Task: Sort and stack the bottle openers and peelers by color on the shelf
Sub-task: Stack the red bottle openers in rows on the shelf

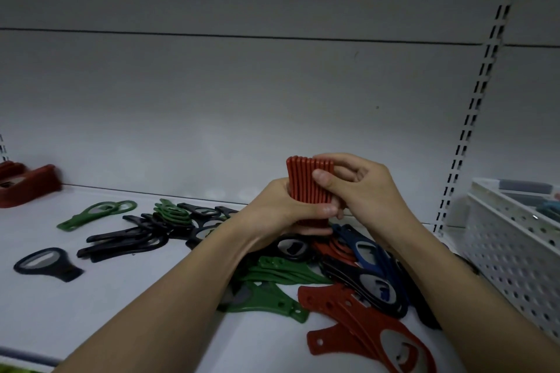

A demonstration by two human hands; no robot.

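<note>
A stack of red bottle openers (307,188) is standing on edge above the shelf (127,306), pressed together so only the ribbed edges are showing. The left hand (281,209) is cradling the stack from below and from its left side, fingers curled closed around the lower end. The right hand (360,191) is gripping the upper end from the right, thumb lying across the front edges and the other fingers wrapping over the top and back.

Directly beneath the hands, a mixed pile is lying on the white shelf. Green openers (272,272) are fanning out under the left forearm, and one larger green piece (266,303) is lying flat nearer the camera. Loose red openers (363,327) are overlapping at the near right. A blue opener (363,251) is resting among black ones (378,291) under the right wrist.

Farther left, a cluster of black openers (127,242) is spreading across the shelf, with a small green bundle (172,212) lying on its far edge. A single green opener (97,213) is lying apart beyond them, and a lone black opener (48,263) is sitting near the left front. At the far left, against the back wall, a sorted row of red openers (27,185) is standing.

On the right, a white perforated basket (515,245) is sitting beside the slotted upright (472,118); its contents are too dim to tell.
</note>
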